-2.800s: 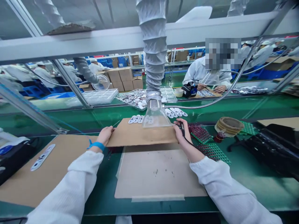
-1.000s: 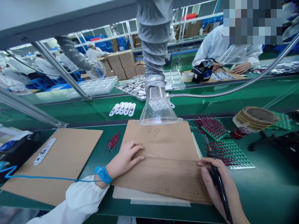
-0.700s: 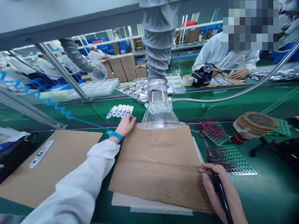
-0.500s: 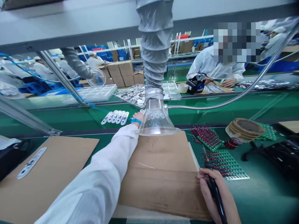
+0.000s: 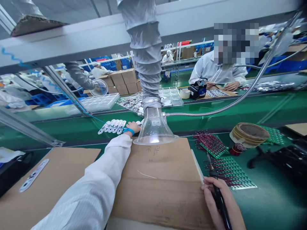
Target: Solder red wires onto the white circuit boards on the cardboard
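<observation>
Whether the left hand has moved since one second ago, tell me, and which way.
Yes, forward: the left hand was on the cardboard, short of the green ledge; now it reaches over that ledge.

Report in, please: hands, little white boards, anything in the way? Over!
Right hand gripping soldering iron. Left hand beside the white circuit boards, hold unclear. Clear extraction hood hanging close by left hand.

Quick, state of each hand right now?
Left hand: beside the white oblong circuit boards with dark markings; whether its grip is open or closed cannot be told.
Right hand: closed, holding the black pen-shaped soldering iron.
</observation>
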A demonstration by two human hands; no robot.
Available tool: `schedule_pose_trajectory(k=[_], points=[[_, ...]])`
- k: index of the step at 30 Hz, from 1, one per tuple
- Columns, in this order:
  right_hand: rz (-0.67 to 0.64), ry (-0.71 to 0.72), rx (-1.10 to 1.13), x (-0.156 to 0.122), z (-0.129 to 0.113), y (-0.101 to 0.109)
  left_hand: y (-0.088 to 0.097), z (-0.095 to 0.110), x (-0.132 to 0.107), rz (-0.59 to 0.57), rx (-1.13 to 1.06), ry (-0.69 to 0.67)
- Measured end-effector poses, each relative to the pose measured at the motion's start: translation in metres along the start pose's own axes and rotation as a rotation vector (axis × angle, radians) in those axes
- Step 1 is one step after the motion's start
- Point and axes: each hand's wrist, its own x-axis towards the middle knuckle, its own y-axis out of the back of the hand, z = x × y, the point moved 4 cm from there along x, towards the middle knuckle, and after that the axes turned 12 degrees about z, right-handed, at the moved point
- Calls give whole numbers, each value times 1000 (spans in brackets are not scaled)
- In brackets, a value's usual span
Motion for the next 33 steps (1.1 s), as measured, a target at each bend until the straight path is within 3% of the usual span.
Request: schedule_pose_trajectory(k=[5,13,21,23,26,30,33], points=[[-36,4,25,0,2,-3,3,-32,-9,10,64,126],[-3,9,32,-3,11,-11,18,-39,-1,-48,-9,-53],[-5,12,53,-4,9,-10,46,-49,-5,-30,-106,-43],[-14,16,61,-5,9,-7,56,-48,-17,-37,-171,-59],[-31,22,73,-5,10,-4,56,-40,-55,-91,-317,-124],[-48,24,74,-5,14,-6,33,-19,-121,-159,-499,-230],[-52,22,64,-5,16,-11,18,-10,-148,-79,-562,-271]])
